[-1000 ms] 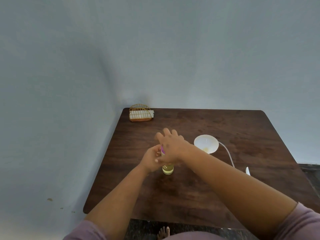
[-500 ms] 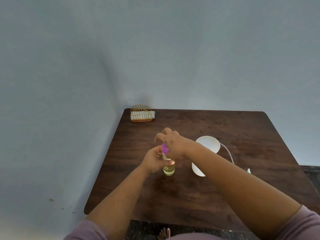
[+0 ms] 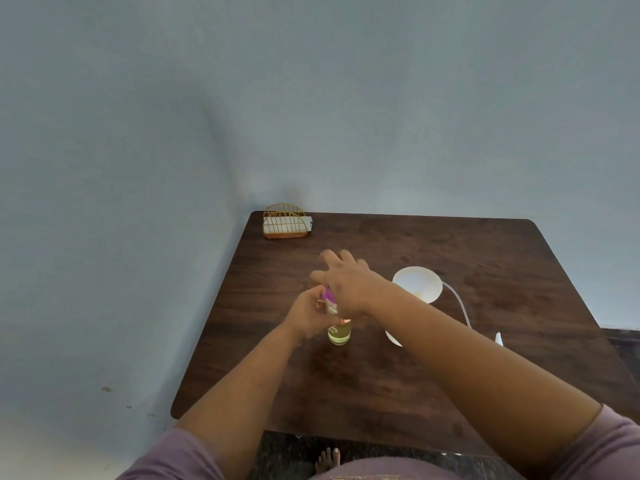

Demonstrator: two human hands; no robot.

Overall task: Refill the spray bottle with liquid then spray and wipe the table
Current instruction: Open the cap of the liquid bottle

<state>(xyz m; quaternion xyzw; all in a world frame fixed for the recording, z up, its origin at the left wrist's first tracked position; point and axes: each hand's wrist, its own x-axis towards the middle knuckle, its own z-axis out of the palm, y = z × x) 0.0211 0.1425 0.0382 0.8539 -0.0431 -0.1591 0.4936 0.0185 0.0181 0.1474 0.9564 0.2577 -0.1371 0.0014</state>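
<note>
— Where do the hands stand?

— The left hand (image 3: 306, 315) is wrapped around the upper part of the spray bottle (image 3: 339, 332), which stands upright on the worktop (image 3: 381, 382) with yellowish liquid in its base. The right hand (image 3: 346, 284) sits on the pink spray head (image 3: 329, 296), fingers partly spread, so how firmly it holds the head cannot be told.

— What might go wrong?

— Probably a crooked cap: threaded askew, it would leak when sprayed. A hard twist could tip the bottle. The right forearm also passes close over the white bowl (image 3: 417, 284) and thin tube (image 3: 459, 303), and could knock them.
</note>
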